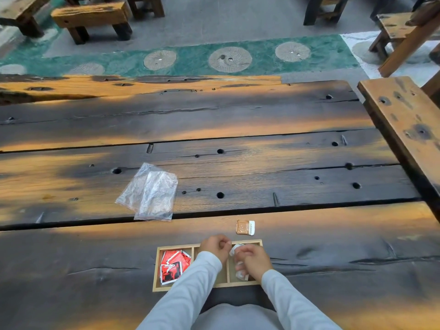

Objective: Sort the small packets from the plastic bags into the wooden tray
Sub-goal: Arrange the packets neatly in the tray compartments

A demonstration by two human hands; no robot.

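Both hands over wooden tray (156,270): right hand (253,260) curled on white packets (241,275) in right compartment, left hand (215,246) fisted, contents unclear; lone brown packet (245,227) beyond the rim risks being overlooked, plastic bags (150,194) emptied.

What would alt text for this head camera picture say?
Two hands, left and right, handle white packets over a three-part wooden tray holding red packets. Beyond lie one orange packet and empty clear bags on a dark plank table.
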